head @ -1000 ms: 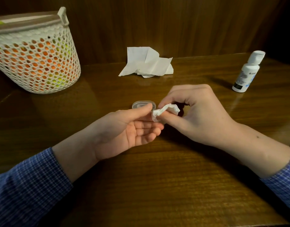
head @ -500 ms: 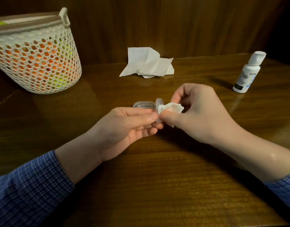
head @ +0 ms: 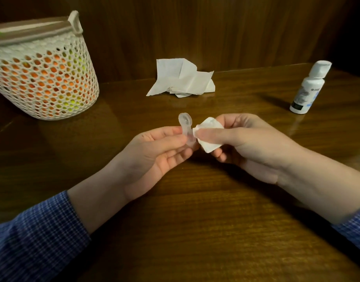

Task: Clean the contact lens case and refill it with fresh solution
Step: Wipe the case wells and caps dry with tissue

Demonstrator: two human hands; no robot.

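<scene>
Left hand (head: 156, 151) pinching the small clear plastic contact lens case (head: 186, 129) between thumb and fingers, holding it upright above the tabletop, one round well showing at its upper end. Right hand (head: 246, 145) closing on a small folded white tissue piece (head: 208, 134), thumb lying across it, pressing its edge against the right side of the case. Both forearms reaching in from the near edge, blue checked sleeves (head: 32, 237) pushed back from the wrists.

Spreading under the hands: dark glossy brown wooden tabletop (head: 195, 231), grain running sideways, catching dim reflections. Rising behind: dark wood panelled wall (head: 195, 27), poorly lit.

Lying near the far edge, well apart from the hands: crumpled white paper tissue (head: 181, 78). Standing far right, tilted-looking in the wide lens: small white plastic solution bottle (head: 308, 88) with a white cap on. Sitting far left: white perforated plastic basket (head: 41, 72), orange and yellow-green contents showing through the holes, too indistinct to identify.
</scene>
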